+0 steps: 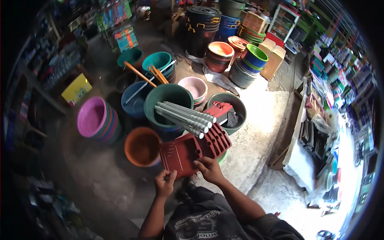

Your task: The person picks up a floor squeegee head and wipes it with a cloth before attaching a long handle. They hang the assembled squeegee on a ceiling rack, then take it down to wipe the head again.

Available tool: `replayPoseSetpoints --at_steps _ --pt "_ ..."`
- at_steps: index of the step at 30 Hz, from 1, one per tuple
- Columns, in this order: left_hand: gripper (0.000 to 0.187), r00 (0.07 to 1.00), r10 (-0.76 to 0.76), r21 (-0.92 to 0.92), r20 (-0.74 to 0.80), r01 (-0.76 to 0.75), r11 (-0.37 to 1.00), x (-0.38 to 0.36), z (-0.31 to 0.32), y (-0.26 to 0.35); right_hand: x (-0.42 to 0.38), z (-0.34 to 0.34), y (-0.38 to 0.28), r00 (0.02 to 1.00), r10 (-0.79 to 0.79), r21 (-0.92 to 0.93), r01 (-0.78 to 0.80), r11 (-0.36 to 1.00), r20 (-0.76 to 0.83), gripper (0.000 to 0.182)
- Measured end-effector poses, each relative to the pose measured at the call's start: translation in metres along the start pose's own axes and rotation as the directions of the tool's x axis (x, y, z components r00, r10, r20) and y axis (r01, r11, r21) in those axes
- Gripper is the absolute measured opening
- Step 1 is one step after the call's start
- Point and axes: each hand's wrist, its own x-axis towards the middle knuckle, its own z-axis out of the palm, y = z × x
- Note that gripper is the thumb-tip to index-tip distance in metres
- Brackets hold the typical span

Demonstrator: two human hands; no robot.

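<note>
Low in the head view, my left hand (165,184) pinches the near left corner of a dark red plastic panel (176,155) with slots and round corner holes. My right hand (210,170) grips the same panel's near right edge, its thumb along the rim. Against the panel's right side lies a slotted red plastic piece (218,140). Just beyond, a bundle of grey poles (184,114) leans in a dark green tub (169,92). To the right, a grey-green basin (236,104) holds more red plastic pieces (221,111) and something black.
An orange-brown tub (141,148) stands left of the panel, with stacked pink tubs (92,118) farther left. Orange sticks (158,75) and teal basins (157,61) are behind. Large lidded bins (203,28) stand at the back. Shelves of goods (320,124) line the right side.
</note>
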Motion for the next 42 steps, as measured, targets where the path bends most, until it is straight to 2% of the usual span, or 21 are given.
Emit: replayPoseSetpoints --at_steps 1,4,5,8,10,11,14,16,19,22,23,24,26,28,30,33,38,39,40,41,42 --pt "0.016 0.984 -0.17 -0.079 0.046 0.173 0.982 -0.011 0.005 -0.013 -0.012 -0.011 0.001 0.998 0.068 -0.072 -0.069 0.995 -0.007 0.023" --pt "0.027 0.972 -0.234 -0.295 0.021 0.229 0.928 -0.026 0.037 0.001 -0.039 -0.04 0.036 0.982 0.174 -0.01 -0.175 0.984 -0.072 0.022" --pt "0.04 0.975 -0.21 -0.259 0.071 0.221 0.94 -0.029 0.043 0.0 -0.043 -0.051 0.049 0.984 0.159 -0.006 -0.16 0.987 -0.079 0.022" --pt "0.047 0.963 -0.225 -0.143 0.15 0.247 0.959 -0.034 0.067 -0.025 -0.053 -0.083 0.078 0.964 0.207 0.013 -0.208 0.978 -0.17 0.02" --pt "0.043 0.939 -0.265 -0.149 0.22 0.301 0.942 -0.023 0.085 -0.023 -0.056 -0.105 0.088 0.952 0.17 -0.101 -0.201 0.974 -0.254 0.02" --pt "0.041 0.928 -0.276 -0.159 0.249 0.32 0.934 -0.017 0.096 -0.028 -0.057 -0.115 0.097 0.932 0.241 -0.098 -0.276 0.956 -0.27 0.02" --pt "0.033 0.907 -0.316 -0.169 0.278 0.369 0.914 0.009 0.139 -0.019 -0.062 -0.151 0.101 0.942 0.244 -0.019 -0.255 0.967 -0.229 0.02" --pt "0.03 0.9 -0.341 -0.118 0.273 0.383 0.916 0.026 0.173 -0.025 -0.066 -0.184 0.101 0.944 0.206 -0.146 -0.249 0.957 -0.256 0.021" --pt "0.029 0.865 -0.399 -0.148 0.305 0.457 0.877 0.049 0.242 -0.051 -0.069 -0.245 0.158 0.926 0.243 -0.065 -0.272 0.96 -0.29 0.021" --pt "0.032 0.803 -0.468 0.058 0.368 0.483 0.874 0.063 0.325 -0.082 -0.068 -0.324 0.218 0.922 0.262 -0.017 -0.279 0.96 -0.286 0.019" --pt "0.032 0.801 -0.493 0.064 0.339 0.503 0.862 0.063 0.352 -0.085 -0.066 -0.354 0.229 0.893 0.361 0.015 -0.371 0.929 -0.268 0.019" --pt "0.035 0.788 -0.475 0.137 0.392 0.461 0.877 0.058 0.376 -0.084 -0.067 -0.383 0.258 0.915 0.285 -0.164 -0.34 0.926 -0.287 0.02" --pt "0.038 0.757 -0.492 0.226 0.429 0.438 0.87 0.049 0.401 -0.069 -0.059 -0.436 0.235 0.841 0.442 -0.111 -0.494 0.862 -0.312 0.02" --pt "0.044 0.663 -0.527 0.384 0.532 0.365 0.848 0.059 0.429 -0.043 -0.041 -0.48 0.22 0.845 0.406 -0.162 -0.48 0.862 -0.347 0.021" --pt "0.046 0.696 -0.542 0.383 0.472 0.391 0.837 0.071 0.455 -0.034 -0.013 -0.515 0.212 0.856 0.415 -0.172 -0.479 0.861 -0.309 0.022" --pt "0.046 0.803 -0.503 0.143 0.318 0.484 0.863 0.089 0.492 -0.049 0.051 -0.546 0.219 0.92 0.34 -0.299 -0.385 0.873 -0.194 0.024" --pt "0.048 0.816 -0.506 0.117 0.279 0.494 0.862 0.118 0.548 -0.045 0.179 -0.542 0.208 0.953 0.303 -0.261 -0.298 0.918 -0.021 0.02" --pt "0.052 0.887 -0.347 0.39 0.303 0.217 0.895 0.125 0.553 -0.04 0.202 -0.538 0.209 0.962 0.27 -0.256 -0.252 0.933 0.035 0.02" --pt "0.056 0.907 -0.192 0.61 0.374 -0.085 0.788 0.133 0.562 -0.039 0.223 -0.536 0.211 0.966 0.243 -0.246 -0.216 0.945 0.088 0.02" --pt "0.062 0.843 -0.418 0.601 0.339 0.147 0.786 0.149 0.575 -0.049 0.243 -0.535 0.209 0.966 0.23 -0.303 -0.184 0.935 0.122 0.022" --pt "0.062 0.889 -0.407 0.588 0.209 0.218 0.779 0.166 0.59 -0.06 0.265 -0.535 0.207 0.962 0.225 -0.354 -0.158 0.922 0.156 0.023"
